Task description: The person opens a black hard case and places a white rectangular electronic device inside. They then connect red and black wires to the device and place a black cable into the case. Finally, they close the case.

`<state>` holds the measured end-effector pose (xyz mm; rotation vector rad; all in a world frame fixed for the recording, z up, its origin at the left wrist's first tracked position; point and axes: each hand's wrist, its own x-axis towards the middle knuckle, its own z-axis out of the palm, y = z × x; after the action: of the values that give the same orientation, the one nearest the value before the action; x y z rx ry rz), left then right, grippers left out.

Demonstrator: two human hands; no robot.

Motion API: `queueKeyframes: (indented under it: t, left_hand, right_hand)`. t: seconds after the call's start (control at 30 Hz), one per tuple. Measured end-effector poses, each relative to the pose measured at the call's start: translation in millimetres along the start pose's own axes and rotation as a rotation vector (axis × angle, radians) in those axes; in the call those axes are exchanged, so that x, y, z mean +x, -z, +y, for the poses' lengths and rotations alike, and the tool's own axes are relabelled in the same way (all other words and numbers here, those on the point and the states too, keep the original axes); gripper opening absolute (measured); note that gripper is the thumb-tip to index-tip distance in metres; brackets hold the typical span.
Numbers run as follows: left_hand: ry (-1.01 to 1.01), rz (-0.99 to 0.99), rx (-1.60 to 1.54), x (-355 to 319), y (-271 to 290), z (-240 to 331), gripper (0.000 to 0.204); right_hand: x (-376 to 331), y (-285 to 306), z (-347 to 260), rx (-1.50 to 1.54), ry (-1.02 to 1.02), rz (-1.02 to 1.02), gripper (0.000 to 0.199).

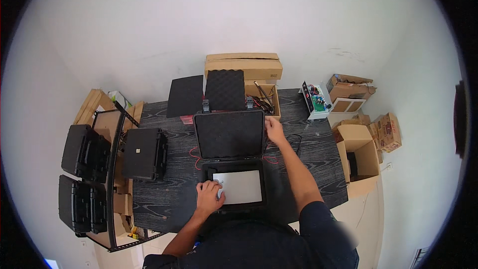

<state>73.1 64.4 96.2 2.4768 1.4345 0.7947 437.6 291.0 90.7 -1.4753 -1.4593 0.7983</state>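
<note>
Nearest the cam: left hand (210, 194) flat, fingers spread, pressing the left edge of a grey plate (240, 187) lying in the base of an open black case (232, 162); nothing gripped. Far left, black cases stacked on a rack (84, 179), then one closed black case (144, 153) on the dark wood surface (318, 169). Case lid w/ foam lining stands upright, centre. Right hand (273, 128) holds the lid's top right corner, fingers curled. Open cardboard box (359, 162) far right.
</note>
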Motion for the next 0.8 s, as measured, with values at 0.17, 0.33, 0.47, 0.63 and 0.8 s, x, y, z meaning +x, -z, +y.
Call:
queueKeyframes:
  t: [0.17,0.33,0.47,0.63,0.8]
  left_hand:
    - [0.0,-0.008,-0.019,1.9,-1.0,0.3,0.027]
    - [0.014,-0.015,-0.006,0.8,0.7,0.2,0.026]
    - [0.012,-0.028,-0.001,0.7,-1.7,-0.3,0.027]
    - [0.013,-0.05,0.004,1.4,-0.5,-0.1,0.026]
    - [0.007,-0.037,0.003,-0.2,-2.5,-0.9,0.026]
  right_hand:
    - [12.1,24.5,-18.2,0.508,0.133,0.179,0.013]
    - [-19.5,69.5,-58.5,0.639,0.066,0.243,0.011]
    - [-72.7,106.2,-55.6,0.754,-0.023,0.242,0.006]
    - [-137.6,123.5,-23.5,0.667,-0.183,0.148,0.007]
    - [-175.5,125.3,20.6,0.501,-0.322,-0.068,0.014]
